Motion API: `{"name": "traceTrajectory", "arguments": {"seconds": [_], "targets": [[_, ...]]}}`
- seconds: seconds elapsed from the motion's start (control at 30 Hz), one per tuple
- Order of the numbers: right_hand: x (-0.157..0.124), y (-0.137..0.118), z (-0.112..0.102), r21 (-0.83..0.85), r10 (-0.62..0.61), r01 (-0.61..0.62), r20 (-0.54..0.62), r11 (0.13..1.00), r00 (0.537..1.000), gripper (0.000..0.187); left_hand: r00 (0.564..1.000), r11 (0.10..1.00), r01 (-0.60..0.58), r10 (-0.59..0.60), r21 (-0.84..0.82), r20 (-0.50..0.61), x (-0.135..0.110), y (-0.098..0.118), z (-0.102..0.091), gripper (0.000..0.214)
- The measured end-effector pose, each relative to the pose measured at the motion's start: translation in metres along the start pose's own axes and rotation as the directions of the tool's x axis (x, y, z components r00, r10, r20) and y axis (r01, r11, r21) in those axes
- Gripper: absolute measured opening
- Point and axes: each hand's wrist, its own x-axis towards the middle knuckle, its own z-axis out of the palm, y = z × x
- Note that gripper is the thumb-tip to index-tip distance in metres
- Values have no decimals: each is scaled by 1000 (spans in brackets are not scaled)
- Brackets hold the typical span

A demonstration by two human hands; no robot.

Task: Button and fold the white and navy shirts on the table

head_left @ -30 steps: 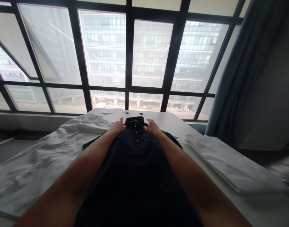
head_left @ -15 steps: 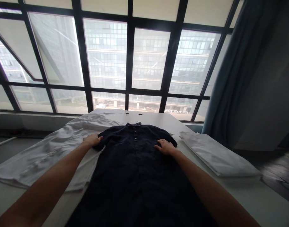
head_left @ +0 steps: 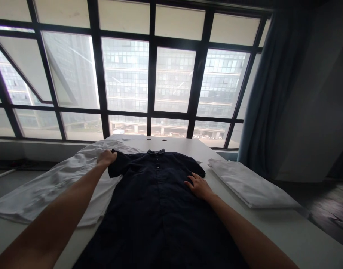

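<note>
A dark navy short-sleeved shirt (head_left: 160, 201) lies spread face up on the white table, its collar at the far end and a few pale buttons below it. My left hand (head_left: 106, 157) pinches the upper edge of the shirt's left-side sleeve. With fingers apart, my right hand (head_left: 198, 185) rests on the shirt's right side, just below the other sleeve. The lower part of the shirt runs out of view at the bottom, between my forearms.
A crumpled white cloth (head_left: 56, 186) lies on the table (head_left: 275, 231) to the left, partly under my left arm. To the right is a folded white cloth (head_left: 252, 185). Large windows (head_left: 126, 74) stand behind the table, with a dark curtain (head_left: 261, 112) at the right.
My left hand has moved up along the sleeve to its upper edge, and the sleeve lies more spread out. My right hand has shifted slightly down, off the sleeve. The view has tilted upward.
</note>
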Motion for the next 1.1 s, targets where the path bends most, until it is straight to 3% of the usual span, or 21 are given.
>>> {"name": "traceTrajectory", "arguments": {"seconds": [0.07, 0.1, 0.2, 0.3, 0.4, 0.53, 0.63, 0.73, 0.9, 1.0, 1.1], "targets": [[0, 1, 1, 14, -5, 6, -16, 1000, 1000, 63, 996, 996, 91, -91, -18, -4, 9, 28, -4, 39], [0, 2, 1, 20, -7, 8, -24, 1000, 1000, 63, 997, 997, 73, -74, -38, -30, 10, 45, -4, 40], [0, 1, 1, 29, -6, 7, -34, 1000, 999, 62, 998, 998, -63, 62, -25, -29, -6, 95, 8, 41], [-2, -1, -1, 27, -10, 11, -34, 1000, 999, 61, 966, 971, -241, 239, 5, 100, -39, 135, 35, 39], [-4, -3, -5, 20, -11, 12, -31, 1000, 999, 60, 913, 934, -357, 343, 24, 221, -67, 158, 65, 32], [-6, -3, -7, 20, -10, 10, -20, 1000, 1000, 60, 886, 924, -382, 375, -26, 273, -78, 169, 88, 28], [-6, -3, -8, 30, -13, 13, -24, 999, 1000, 60, 871, 912, -379, 408, -155, 272, -69, 167, 88, 33], [-6, -3, -7, 40, -9, 10, -25, 999, 1000, 60, 855, 884, -412, 459, -222, 241, -51, 150, 83, 32], [-4, -2, -3, 25, -6, 7, -23, 1000, 1000, 61, 854, 917, -377, 399, -132, 333, -35, 83, 80, 39], [-3, -2, -2, 11, 3, -3, 2, 1000, 1000, 63, 803, 894, -421, 447, -156, 395, -47, 42, 84, 63], [-3, -4, -3, -5, 28, -28, 40, 1000, 999, 64, 776, 886, -442, 456, -141, 436, -67, 19, 90, 68]]}}
